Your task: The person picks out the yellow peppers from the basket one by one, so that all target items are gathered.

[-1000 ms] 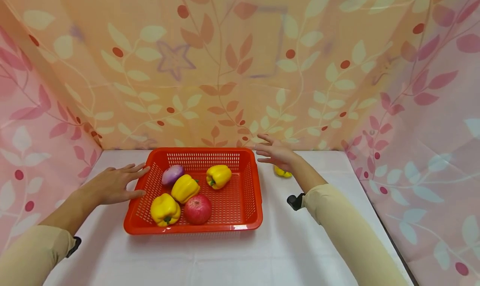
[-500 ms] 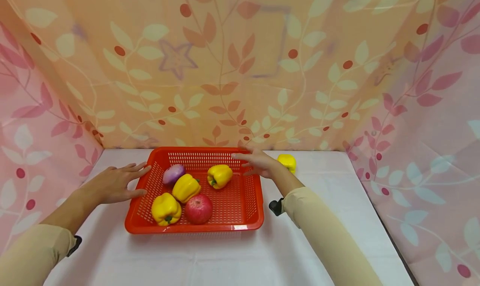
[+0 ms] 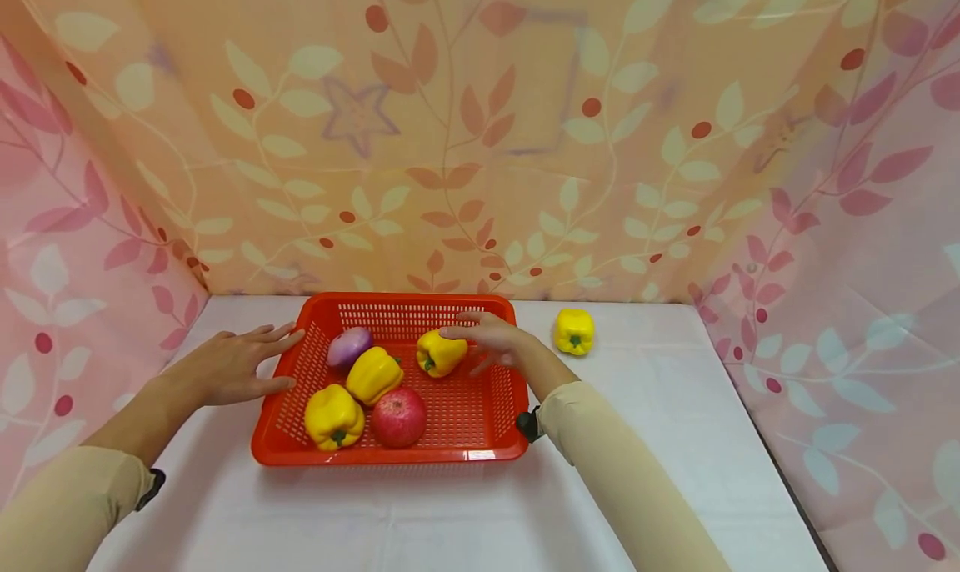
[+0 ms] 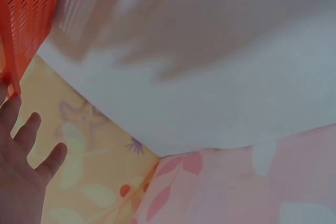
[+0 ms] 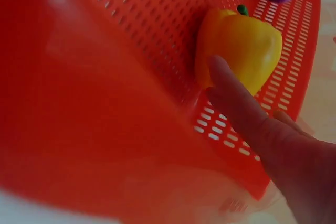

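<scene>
A red plastic basket (image 3: 390,457) stands on the white-covered table. My left hand (image 3: 228,370) lies at its left rim, fingers spread and fairly straight; in the left wrist view the fingertips (image 4: 11,106) reach the rim. Over the basket's right part hovers my right hand (image 3: 498,340), fingers loosely extended and holding nothing. Nearest to it is a yellow bell pepper (image 3: 437,357); in the right wrist view the index finger (image 5: 231,85) overlaps this pepper (image 5: 247,45), and I cannot tell whether they touch. Farther left inside lie two more yellow bell peppers (image 3: 373,378), a purple onion (image 3: 348,347) and a pomegranate (image 3: 399,418).
Another yellow bell pepper (image 3: 574,332) sits on the white tablecloth (image 3: 645,439), right of the basket near the back. A floral curtain (image 3: 465,138) hangs behind the table, with pink floral cloth (image 3: 862,305) along the sides.
My right hand has moved left, from beside the basket's right rim to above its inside, uncovering the pepper on the table. The left hand stays at the rim.
</scene>
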Available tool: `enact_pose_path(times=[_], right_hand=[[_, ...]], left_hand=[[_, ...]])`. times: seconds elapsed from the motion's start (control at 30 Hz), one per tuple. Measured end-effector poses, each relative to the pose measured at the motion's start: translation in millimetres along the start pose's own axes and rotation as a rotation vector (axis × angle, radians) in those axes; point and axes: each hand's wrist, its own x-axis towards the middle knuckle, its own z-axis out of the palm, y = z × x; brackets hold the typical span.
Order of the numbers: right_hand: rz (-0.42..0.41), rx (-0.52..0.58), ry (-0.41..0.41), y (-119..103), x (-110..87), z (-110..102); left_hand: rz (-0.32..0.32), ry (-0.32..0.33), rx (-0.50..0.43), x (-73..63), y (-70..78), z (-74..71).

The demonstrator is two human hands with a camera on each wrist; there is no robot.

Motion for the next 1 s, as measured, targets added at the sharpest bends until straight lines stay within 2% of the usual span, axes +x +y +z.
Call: enact_pose_path(times=[0.17, 0.43, 0.67, 0.83, 1.0], right_hand=[[0.024, -0.054, 0.014, 4, 5.8, 10], [0.057, -0.052, 0.039, 5, 15.0, 17], [0.049, -0.129, 0.004, 6, 21.9, 20], [0.031, -0.190, 0.022, 7, 27.9, 28], [0.005, -0.207, 0.030, 9, 31.4, 32]], left_hand=[[0.002, -0.004, 0.007, 0.5, -0.7, -1.3], [0.009, 0.000, 0.013, -0.1, -0.6, -3.0], [0.008, 0.003, 0.013, 3.3, -0.4, -4.0], [0.003, -0.002, 0.012, 4.7, -0.8, -5.4], [-0.003, -0.008, 0.023, 4.6, -0.1, -6.4]])
